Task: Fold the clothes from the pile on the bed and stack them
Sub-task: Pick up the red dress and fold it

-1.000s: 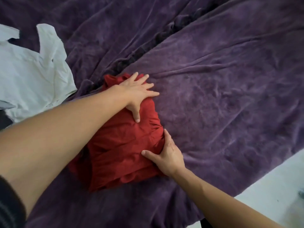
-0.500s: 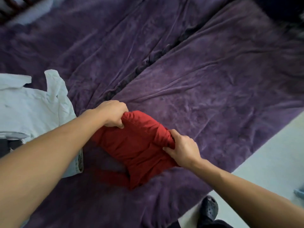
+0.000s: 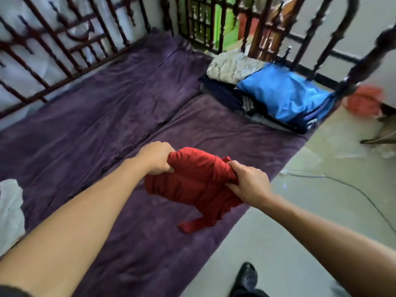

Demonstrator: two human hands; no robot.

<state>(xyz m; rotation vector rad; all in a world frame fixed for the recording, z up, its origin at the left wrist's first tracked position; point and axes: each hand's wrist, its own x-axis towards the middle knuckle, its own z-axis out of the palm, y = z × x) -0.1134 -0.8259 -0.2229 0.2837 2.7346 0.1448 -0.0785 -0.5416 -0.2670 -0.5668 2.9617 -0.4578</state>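
A folded red garment (image 3: 192, 181) hangs in the air above the purple bed cover (image 3: 107, 116). My left hand (image 3: 157, 158) grips its left end and my right hand (image 3: 248, 182) grips its right end. A loose red strip dangles from its lower edge. At the far right corner of the bed lies a stack of folded clothes, with a blue piece (image 3: 285, 97) on top, a pale patterned one (image 3: 231, 66) behind it and dark pieces underneath. A white garment (image 3: 9, 206) lies at the left edge of the view.
A dark metal bed frame (image 3: 64, 46) with bars runs along the far side and the right end. Pale floor (image 3: 300, 211) lies to the right, with a cable across it, a red cloth (image 3: 364, 101) and my dark shoe (image 3: 246, 275).
The red garment lay pressed flat on the bed a second ago; both hands have since gripped its ends and lifted it. My view has swung up toward the stack at the bed's far corner.
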